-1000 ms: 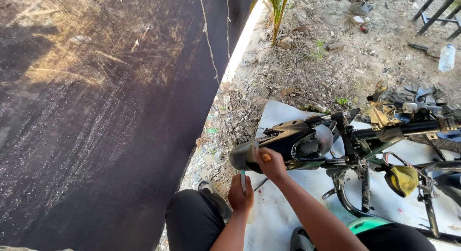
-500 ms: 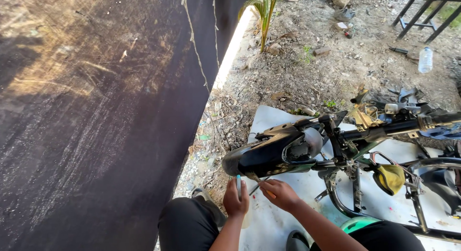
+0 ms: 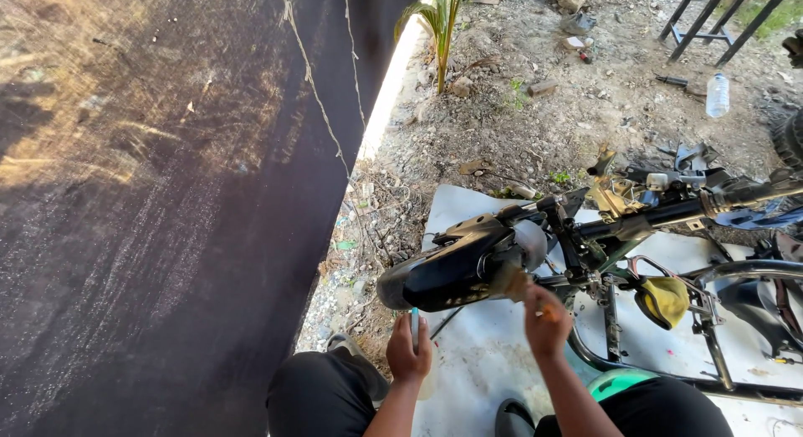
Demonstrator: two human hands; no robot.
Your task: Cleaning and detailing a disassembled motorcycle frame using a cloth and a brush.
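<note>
In the head view, a stripped motorcycle frame (image 3: 669, 261) is seen lying on a white sheet (image 3: 485, 362) spread over gravelly ground. A black plastic fairing (image 3: 447, 270) is mounted at the frame's left end, beside the dark handlebar (image 3: 669, 213) that runs off to the right. The left hand (image 3: 408, 352) is closed around a thin light-blue tool (image 3: 414, 324), which is held upright just below the fairing's near edge. The right hand (image 3: 545, 320) is raised to the fairing's right end, its fingers curled around a small orange-tipped object; what exactly is pinched cannot be told. A yellow cloth (image 3: 665, 299) hangs from the frame to the right. A clear plastic bottle (image 3: 718, 94) lies far right, and a dark tarpaulin (image 3: 167, 194) fills the left side.
</note>
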